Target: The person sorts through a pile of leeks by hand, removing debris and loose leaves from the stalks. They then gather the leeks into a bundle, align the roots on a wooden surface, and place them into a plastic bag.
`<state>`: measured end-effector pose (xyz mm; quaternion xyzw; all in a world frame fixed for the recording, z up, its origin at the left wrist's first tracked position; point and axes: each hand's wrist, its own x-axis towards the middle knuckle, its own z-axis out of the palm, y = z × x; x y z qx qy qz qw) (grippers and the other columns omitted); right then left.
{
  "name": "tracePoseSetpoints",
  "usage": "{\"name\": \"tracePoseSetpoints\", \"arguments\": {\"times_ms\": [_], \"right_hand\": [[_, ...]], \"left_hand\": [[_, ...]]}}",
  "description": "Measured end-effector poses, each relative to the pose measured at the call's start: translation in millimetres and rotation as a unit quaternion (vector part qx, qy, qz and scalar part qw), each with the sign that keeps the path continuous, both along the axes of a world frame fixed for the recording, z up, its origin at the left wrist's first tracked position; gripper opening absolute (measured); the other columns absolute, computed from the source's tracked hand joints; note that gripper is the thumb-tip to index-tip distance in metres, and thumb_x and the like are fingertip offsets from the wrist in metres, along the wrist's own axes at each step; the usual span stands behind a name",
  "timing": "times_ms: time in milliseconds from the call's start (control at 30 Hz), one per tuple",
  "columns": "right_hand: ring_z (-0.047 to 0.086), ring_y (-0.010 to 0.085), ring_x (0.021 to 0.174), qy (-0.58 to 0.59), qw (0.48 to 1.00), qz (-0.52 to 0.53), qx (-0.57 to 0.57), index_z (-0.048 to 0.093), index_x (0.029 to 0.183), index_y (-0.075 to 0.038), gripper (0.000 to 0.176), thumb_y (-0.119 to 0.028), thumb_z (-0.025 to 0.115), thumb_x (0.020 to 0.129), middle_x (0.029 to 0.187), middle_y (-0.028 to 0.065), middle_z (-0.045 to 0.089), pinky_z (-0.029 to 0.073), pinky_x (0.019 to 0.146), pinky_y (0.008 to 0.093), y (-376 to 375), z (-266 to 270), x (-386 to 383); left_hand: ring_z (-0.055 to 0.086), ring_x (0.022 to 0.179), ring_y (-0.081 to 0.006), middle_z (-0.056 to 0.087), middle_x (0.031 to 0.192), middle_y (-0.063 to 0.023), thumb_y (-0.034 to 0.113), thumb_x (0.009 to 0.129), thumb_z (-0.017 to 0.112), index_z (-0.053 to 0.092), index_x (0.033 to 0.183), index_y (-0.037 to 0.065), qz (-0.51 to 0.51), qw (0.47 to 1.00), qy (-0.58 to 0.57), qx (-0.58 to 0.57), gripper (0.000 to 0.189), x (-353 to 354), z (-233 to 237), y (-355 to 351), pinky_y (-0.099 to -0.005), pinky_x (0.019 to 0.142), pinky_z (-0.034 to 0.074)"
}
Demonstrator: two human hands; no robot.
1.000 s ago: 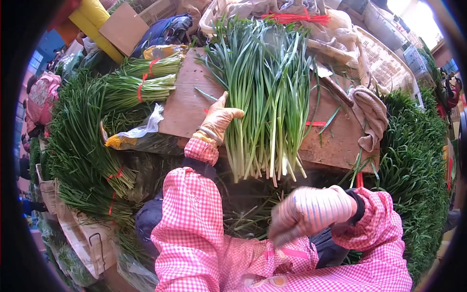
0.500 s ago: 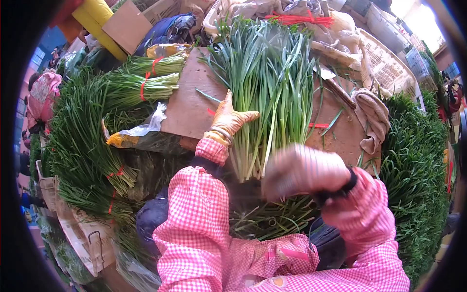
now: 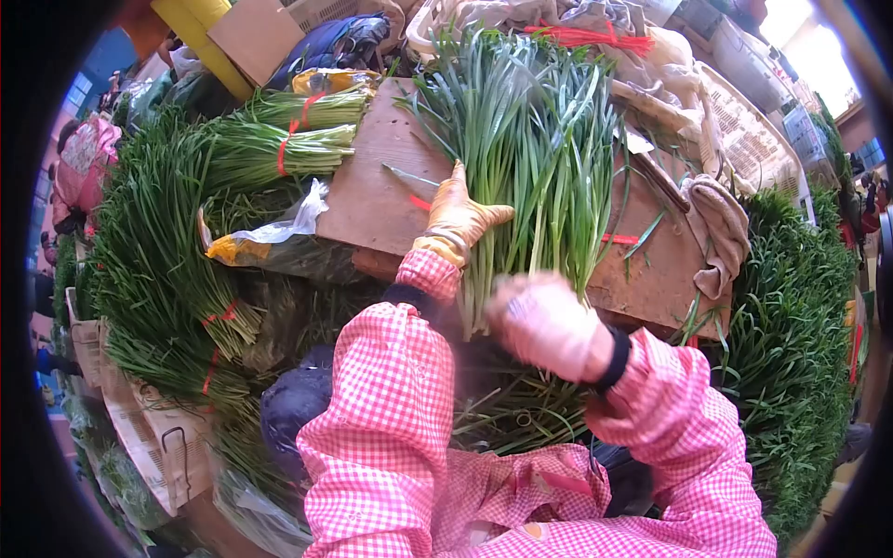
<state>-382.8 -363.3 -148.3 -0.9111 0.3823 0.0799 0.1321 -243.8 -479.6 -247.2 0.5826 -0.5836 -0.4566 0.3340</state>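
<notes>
A broad loose bunch of long flat-leaved green stalks, chive-like, lies on a brown board, pale ends towards me. My left hand, in a yellow-orange glove, presses on the bunch's left edge with thumb and index finger spread wide. At the pale ends is my right hand, in a whitish glove; motion blurs its fingers, so I cannot make out whether it holds anything. Red strips lie on the board beside the bunch.
Green bundles with red ties lie at the left. Dense greens stand at the right. A rag hangs over the board's right side. More red ties and a pale crate are behind. Loose stalks lie below my hands.
My right hand has shifted slightly up and left at the stalk ends. My left hand stays on the bunch's left edge. The whole view has shifted a little.
</notes>
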Motion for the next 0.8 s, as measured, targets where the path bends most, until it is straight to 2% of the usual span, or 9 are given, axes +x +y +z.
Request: {"name": "tracePoseSetpoints", "arguments": {"times_ms": [67, 100, 133, 233, 267, 333, 500, 667, 800], "right_hand": [[0.061, 0.0207, 0.077, -0.374, 0.844, 0.091, 0.374, 0.064, 0.092, -0.003, 0.020, -0.019, 0.059, 0.081, 0.085, 0.0085, 0.062, 0.049, 0.067, 0.0333, 39.1, -9.1, -19.0], [0.060, 0.0214, 0.076, -0.447, 0.718, 0.132, 0.517, 0.064, 0.092, -0.001, 0.021, -0.019, 0.061, 0.082, 0.081, 0.0099, 0.062, 0.048, 0.069, 0.0334, 61.2, -5.2, -14.6], [0.060, 0.0256, 0.072, -0.317, 0.716, 0.182, 0.595, 0.064, 0.085, -0.001, 0.025, -0.025, 0.066, 0.077, 0.075, 0.0133, 0.062, 0.046, 0.068, 0.0356, 73.1, 9.5, -6.1], [0.056, 0.0266, 0.073, -0.427, 0.840, 0.122, 0.313, 0.060, 0.097, -0.009, 0.021, -0.013, 0.062, 0.077, 0.083, 0.0120, 0.056, 0.045, 0.065, 0.0346, 59.4, 11.6, -24.6], [0.056, 0.0279, 0.075, -0.166, 0.974, 0.085, 0.130, 0.058, 0.097, -0.011, 0.026, -0.013, 0.062, 0.071, 0.087, 0.0099, 0.056, 0.045, 0.065, 0.0364, 39.5, 49.8, -14.0], [0.058, 0.0281, 0.080, -0.183, 0.971, -0.018, -0.151, 0.059, 0.085, -0.012, 0.017, -0.016, 0.063, 0.069, 0.085, 0.0091, 0.058, 0.047, 0.068, 0.0385, 6.6, 15.9, -16.5], [0.058, 0.0287, 0.081, 0.004, 0.997, -0.022, -0.074, 0.061, 0.082, -0.011, 0.018, -0.020, 0.067, 0.068, 0.084, 0.0093, 0.058, 0.047, 0.069, 0.0401, -27.0, -14.5, -5.8], [0.057, 0.0310, 0.077, -0.180, 0.983, -0.020, -0.042, 0.064, 0.089, -0.010, 0.022, -0.022, 0.068, 0.071, 0.077, 0.0096, 0.056, 0.046, 0.066, 0.0412, -26.0, -24.1, -24.8], [0.060, 0.0297, 0.080, -0.108, 0.993, -0.010, -0.047, 0.064, 0.090, -0.011, 0.023, -0.020, 0.066, 0.069, 0.077, 0.0100, 0.058, 0.047, 0.066, 0.0410, -27.1, -21.5, -23.1]], "left_hand": [[0.045, 0.120, -0.0324, 0.049, 0.125, -0.0250, 0.031, 0.054, 0.087, 0.026, 0.137, -0.008, 0.001, 1.000, -0.014, -0.001, 0.110, 0.7, 2.6, 0.4, -0.0336, 0.101, 0.035], [0.046, 0.119, -0.0324, 0.049, 0.125, -0.0253, 0.032, 0.054, 0.087, 0.026, 0.137, -0.008, 0.000, 1.000, -0.017, -0.004, 0.110, 0.6, 2.6, 0.4, -0.0336, 0.101, 0.036], [0.046, 0.119, -0.0325, 0.049, 0.125, -0.0256, 0.032, 0.054, 0.086, 0.025, 0.137, -0.008, -0.001, 1.000, -0.020, -0.008, 0.110, 0.9, 2.7, -0.4, -0.0336, 0.101, 0.036], [0.048, 0.117, -0.0329, 0.049, 0.124, -0.0263, 0.034, 0.056, 0.086, 0.024, 0.137, -0.010, 0.008, 1.000, -0.022, -0.002, 0.111, 1.2, 1.5, -1.3, -0.0335, 0.100, 0.037], [0.049, 0.117, -0.0332, 0.049, 0.124, -0.0265, 0.035, 0.056, 0.085, 0.024, 0.137, -0.010, 0.010, 1.000, -0.022, 0.000, 0.111, -0.4, 2.6, -2.8, -0.0334, 0.099, 0.038], [0.049, 0.116, -0.0333, 0.049, 0.125, -0.0267, 0.036, 0.057, 0.084, 0.023, 0.136, -0.011, -0.031, 0.999, -0.033, 0.012, 0.111, 2.5, 8.2, -3.2, -0.0333, 0.099, 0.039], [0.059, 0.104, -0.0291, 0.060, 0.110, -0.0226, 0.025, 0.059, 0.083, 0.029, 0.135, -0.009, -0.062, 0.998, -0.006, -0.031, 0.099, 8.5, 9.7, -5.7, -0.0323, 0.091, 0.045], [0.059, 0.094, -0.0177, 0.063, 0.109, -0.0131, 0.006, 0.066, 0.077, 0.036, 0.135, -0.004, -0.075, 0.974, 0.199, 0.079, 0.081, 19.8, -0.3, -10.7, -0.0275, 0.085, 0.047], [0.059, 0.094, -0.0179, 0.062, 0.110, -0.0121, 0.005, 0.066, 0.078, 0.037, 0.134, -0.003, -0.071, 0.972, 0.213, 0.069, 0.079, 19.7, -5.5, -11.1, -0.0278, 0.085, 0.047]]}}
